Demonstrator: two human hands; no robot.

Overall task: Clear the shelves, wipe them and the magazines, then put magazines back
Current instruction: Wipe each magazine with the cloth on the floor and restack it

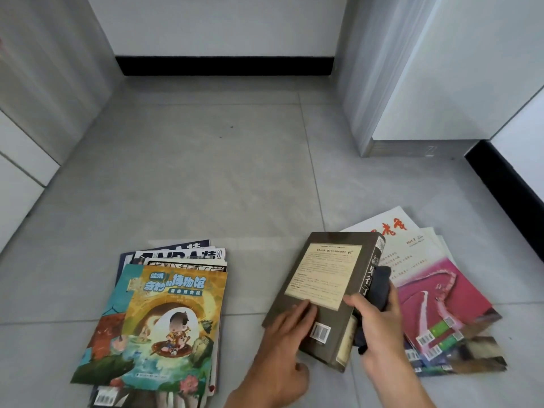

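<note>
Wiping now: left hand (282,343) lies flat on the book (321,293), right hand (379,328) clutches the cloth (381,287) against its spine; a hard rub could tip it over.

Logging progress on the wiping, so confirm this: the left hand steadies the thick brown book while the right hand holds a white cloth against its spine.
One detail is wrong: the cloth is dark grey, not white. The head view shows the left hand steadying the thick brown book while the right hand holds the cloth against its spine.
</note>
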